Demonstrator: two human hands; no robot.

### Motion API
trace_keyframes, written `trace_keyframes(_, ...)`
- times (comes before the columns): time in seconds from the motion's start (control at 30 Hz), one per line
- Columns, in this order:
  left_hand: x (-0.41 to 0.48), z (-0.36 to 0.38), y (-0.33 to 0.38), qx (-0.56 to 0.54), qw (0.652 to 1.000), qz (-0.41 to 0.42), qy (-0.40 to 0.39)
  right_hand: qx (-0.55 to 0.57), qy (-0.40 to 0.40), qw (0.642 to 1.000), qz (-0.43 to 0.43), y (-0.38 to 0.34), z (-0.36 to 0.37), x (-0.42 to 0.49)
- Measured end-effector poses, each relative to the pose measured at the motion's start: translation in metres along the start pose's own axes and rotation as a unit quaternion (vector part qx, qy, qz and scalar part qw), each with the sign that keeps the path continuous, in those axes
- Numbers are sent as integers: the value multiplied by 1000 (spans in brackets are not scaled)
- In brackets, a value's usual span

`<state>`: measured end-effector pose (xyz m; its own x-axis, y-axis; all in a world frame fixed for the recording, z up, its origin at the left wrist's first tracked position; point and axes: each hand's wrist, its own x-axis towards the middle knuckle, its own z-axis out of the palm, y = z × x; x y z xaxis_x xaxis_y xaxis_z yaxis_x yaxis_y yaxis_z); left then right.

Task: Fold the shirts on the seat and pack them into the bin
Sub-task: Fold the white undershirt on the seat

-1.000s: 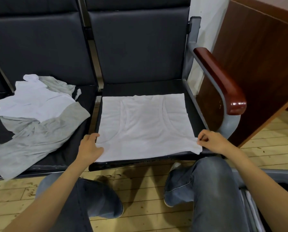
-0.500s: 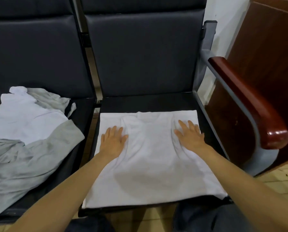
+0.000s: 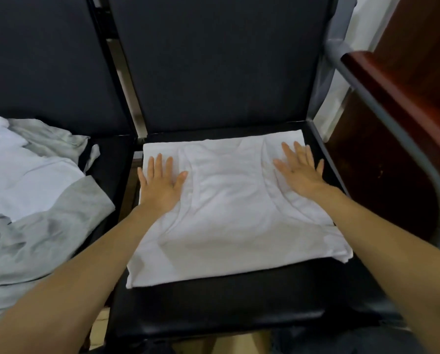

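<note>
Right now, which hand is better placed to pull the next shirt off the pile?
Left, probably. The left hand lies flat on the left edge of the shirt, nearest the pile. The right hand presses the opposite side, by the armrest, and would have to cross over.

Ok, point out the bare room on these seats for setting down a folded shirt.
Best: the black strip of the right seat, between the near edge of the white shirt and the seat front. The left seat is crowded by the shirt pile, with only a narrow strip bare.
</note>
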<state>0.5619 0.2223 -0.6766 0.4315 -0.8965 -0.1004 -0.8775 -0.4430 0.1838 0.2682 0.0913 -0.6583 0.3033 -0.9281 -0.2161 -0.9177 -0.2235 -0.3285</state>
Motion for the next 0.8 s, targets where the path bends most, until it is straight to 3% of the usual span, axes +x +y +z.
trace_keyframes(0.1, -49, 0, 23, -57, 985, 134, 94, 153, 120, 981, 19, 5, -10, -40)
trace_keyframes(0.17, -94, 9, 39, -58, 969, 222, 93, 170, 91, 979, 71, 18, -12, -77)
trace_keyframes(0.3, -165, 28, 76, -86, 951, 296, 9, 143, 17, 978, 154, 50, -8, -147)
trace_keyframes(0.4, -191, 31, 104, -110, 948, 297, -23, 121, 38, 976, 179, 66, -6, -182)
trace_keyframes(0.5, -196, 34, 127, -106, 953, 284, -8, 132, 21, 980, 145, 76, -1, -194)
trace_keyframes(0.6, -188, 37, 142, -122, 956, 265, 15, 229, 69, 968, 73, 74, 2, -197)
trace_keyframes(0.7, -183, 31, 146, -148, 962, 224, 40, 347, 118, 930, 13, 66, -9, -195)
trace_keyframes(0.8, -181, 21, 141, -240, 954, 179, 16, 432, 68, 897, -62, 67, -28, -193)
